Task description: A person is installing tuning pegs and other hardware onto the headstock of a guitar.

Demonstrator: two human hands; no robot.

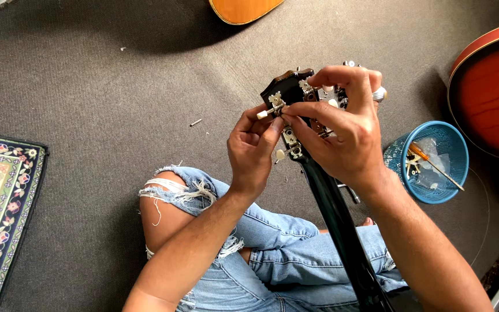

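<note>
While you sit cross-legged on the grey carpet [88, 86], the black guitar neck [342, 231] rises from your lap between your forearms, so the headstock [287, 86] stands up under your fingers; I judge it is propped that way to bring the tuning machines close to your eyes. Your right hand [342, 127] wraps over the headstock from the far side, fingers curled around it and steadying it, which hides most of its face and the pegs beneath; your left hand [255, 144] is closed narrow, thumb and fingertips pinching at the tuning peg [270, 110] with the pale knob, just left of your right fingertips. Beside your right wrist sits a blue mesh basket [434, 162] holding a screwdriver [434, 164] and small parts (too blurred under a clear bag to name), near enough to reach. Beyond it a red-orange guitar body [492, 98] is cut off by the edge; another orange one [241, 10] is cropped above; a patterned rug [1, 202] lies well left of your left elbow; a small screw [196, 122] lies loose on the carpet, left of your left hand.
</note>
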